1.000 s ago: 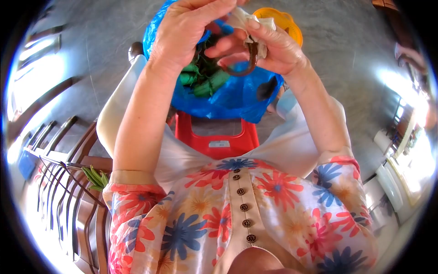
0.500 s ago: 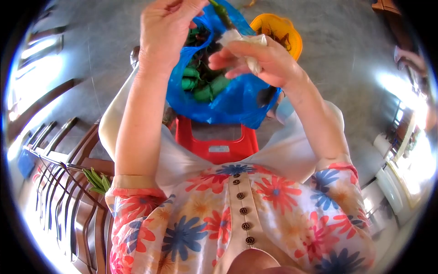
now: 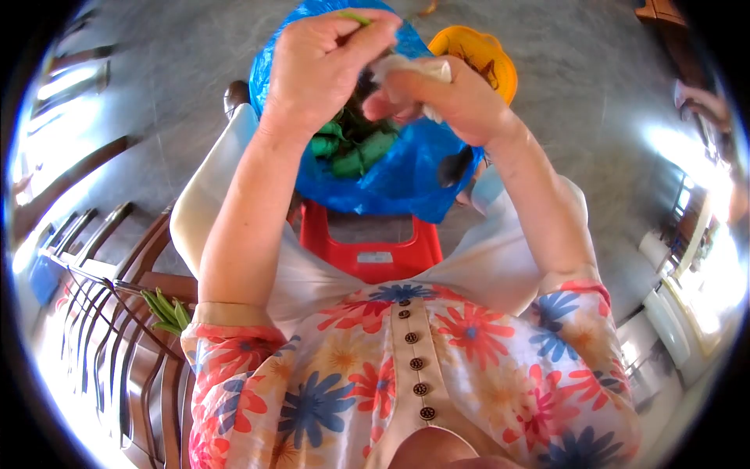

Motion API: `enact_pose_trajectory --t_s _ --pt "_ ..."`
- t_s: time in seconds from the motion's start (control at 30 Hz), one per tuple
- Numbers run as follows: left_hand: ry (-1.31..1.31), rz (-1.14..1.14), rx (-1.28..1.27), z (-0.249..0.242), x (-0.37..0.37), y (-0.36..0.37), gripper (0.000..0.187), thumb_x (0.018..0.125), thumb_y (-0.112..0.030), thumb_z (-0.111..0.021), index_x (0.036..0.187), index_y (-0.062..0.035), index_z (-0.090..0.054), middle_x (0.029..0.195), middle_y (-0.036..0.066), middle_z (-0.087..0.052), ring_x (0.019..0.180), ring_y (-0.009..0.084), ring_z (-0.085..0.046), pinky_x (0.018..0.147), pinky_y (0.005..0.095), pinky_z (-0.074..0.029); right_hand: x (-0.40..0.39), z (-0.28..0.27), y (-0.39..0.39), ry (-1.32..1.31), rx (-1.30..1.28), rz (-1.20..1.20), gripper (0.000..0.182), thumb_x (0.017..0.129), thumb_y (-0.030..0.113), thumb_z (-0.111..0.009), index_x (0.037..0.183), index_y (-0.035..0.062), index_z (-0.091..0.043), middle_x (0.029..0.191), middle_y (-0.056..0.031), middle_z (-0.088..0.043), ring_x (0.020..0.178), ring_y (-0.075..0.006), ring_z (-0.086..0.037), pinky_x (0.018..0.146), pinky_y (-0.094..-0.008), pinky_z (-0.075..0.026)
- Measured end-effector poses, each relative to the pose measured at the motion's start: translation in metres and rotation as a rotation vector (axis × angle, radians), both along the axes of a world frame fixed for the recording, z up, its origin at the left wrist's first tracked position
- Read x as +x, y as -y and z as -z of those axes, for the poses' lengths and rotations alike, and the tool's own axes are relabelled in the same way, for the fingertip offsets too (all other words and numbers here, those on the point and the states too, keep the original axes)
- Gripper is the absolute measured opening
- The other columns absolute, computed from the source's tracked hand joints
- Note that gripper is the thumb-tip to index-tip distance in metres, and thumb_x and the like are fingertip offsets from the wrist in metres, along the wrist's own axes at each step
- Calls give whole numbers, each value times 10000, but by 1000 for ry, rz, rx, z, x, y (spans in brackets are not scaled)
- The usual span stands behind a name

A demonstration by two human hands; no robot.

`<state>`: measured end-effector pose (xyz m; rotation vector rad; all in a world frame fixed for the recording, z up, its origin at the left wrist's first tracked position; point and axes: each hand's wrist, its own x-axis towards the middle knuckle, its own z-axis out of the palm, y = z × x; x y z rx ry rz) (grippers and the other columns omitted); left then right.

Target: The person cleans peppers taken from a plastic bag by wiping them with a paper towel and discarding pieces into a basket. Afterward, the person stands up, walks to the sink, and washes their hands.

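My left hand [image 3: 324, 70] is closed in a pinch over the far part of the blue plastic bag [image 3: 355, 191]. At its fingertips shows the green end of a chili pepper [image 3: 355, 16], its body mostly hidden by my fingers. To the right, my right hand [image 3: 461, 102] is curled round a crumpled white cloth or tissue [image 3: 437, 70], close to my left fingertips. Below both hands the bag lies spread open, with green bundles [image 3: 363, 152] and darker contents inside.
A yellow basin [image 3: 508, 74] with reddish-brown pieces stands beyond my right hand. Between my knees is a red plastic stool [image 3: 324, 246]. Several green pods [image 3: 166, 311] lie on dark wooden furniture [image 3: 148, 367] at left. Grey floor [image 3: 578, 70] surrounds the bag.
My left hand has moved right and down, closer to my right hand. The pepper, earlier visible between the hands, is now mostly covered. My right hand stays nearly in place with the white cloth.
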<state>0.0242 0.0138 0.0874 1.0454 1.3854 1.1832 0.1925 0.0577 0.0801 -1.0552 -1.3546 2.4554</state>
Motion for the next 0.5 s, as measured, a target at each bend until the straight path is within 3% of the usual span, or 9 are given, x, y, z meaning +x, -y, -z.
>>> enact_pose_trajectory --t_s 0.17,0.27,0.37,0.4,0.5 --pt "-128 -51 79 -1 2 -2 192 843 -141 -590 920 27 -642 819 61 -641 741 94 -582 674 209 -463 3 2 -3 121 87 -70 250 821 294 -585 925 72 -635 839 -18 -646 765 -98 -595 626 -212 -426" --pt "-255 -35 57 3 12 4 172 827 -138 -609 902 12 -651 829 50 -653 732 82 -583 669 199 -460 2 8 1 40 170 -14 250 831 292 -568 892 60 -639 808 -5 -638 741 -98 -588 617 -213 -431" --pt "-330 -66 163 -4 21 6 133 802 -136 -614 810 -6 -644 701 51 -640 559 90 -591 483 217 -445 -2 0 2 61 361 2 264 834 278 -568 851 21 -627 775 -11 -627 709 -98 -580 616 -224 -446" --pt "-279 -89 94 -9 21 6 124 789 -125 -618 787 -3 -640 720 61 -646 591 143 -616 508 243 -458 -2 3 4 92 386 -6 263 832 269 -570 848 12 -622 769 -18 -625 705 -98 -578 622 -232 -451" --pt "-576 -164 262 1 13 4 104 767 -106 -626 772 -3 -640 730 82 -643 595 185 -612 522 249 -461 -1 9 5 155 450 -44 254 828 244 -571 839 -6 -611 749 -38 -619 695 -102 -575 637 -249 -459"
